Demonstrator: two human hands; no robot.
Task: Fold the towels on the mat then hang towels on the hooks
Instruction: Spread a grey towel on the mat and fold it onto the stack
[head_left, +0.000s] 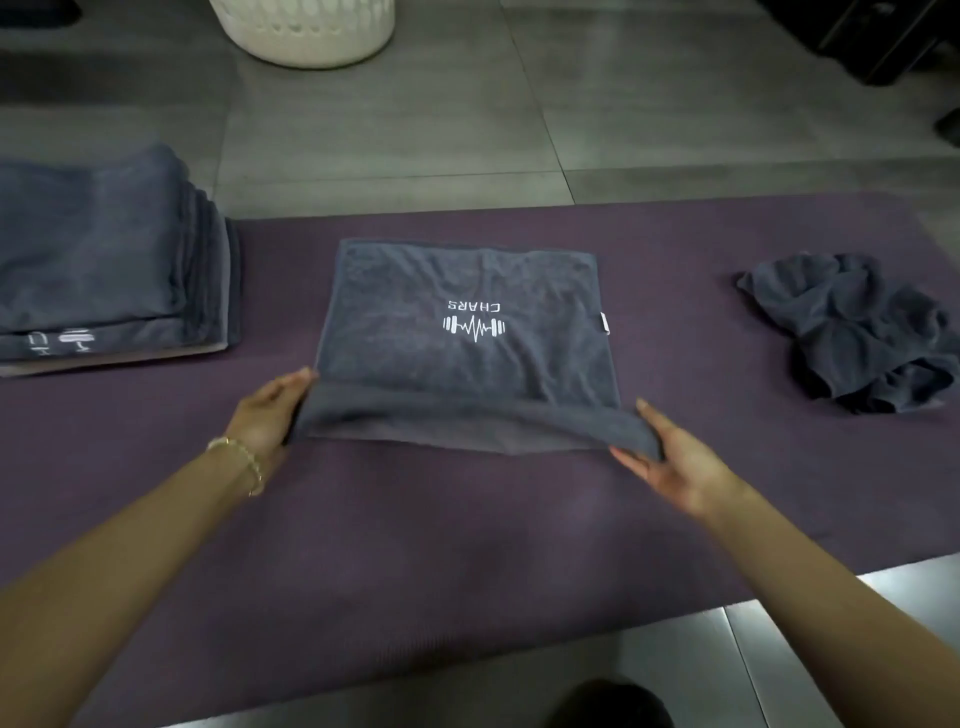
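Observation:
A grey towel (462, 332) with a white dumbbell logo lies flat in the middle of the purple mat (467, 545). Its near edge is lifted off the mat. My left hand (270, 410) grips the near left corner, fingers tucked under the cloth. My right hand (670, 462) holds the near right corner, thumb on top and fingers beneath. A stack of folded grey towels (104, 260) sits at the mat's left end. A crumpled grey towel (852, 332) lies at the right end. No hooks are in view.
A white perforated laundry basket (306, 31) stands on the grey tiled floor beyond the mat. Dark objects sit at the top right corner. Bare mat lies between me and the towel.

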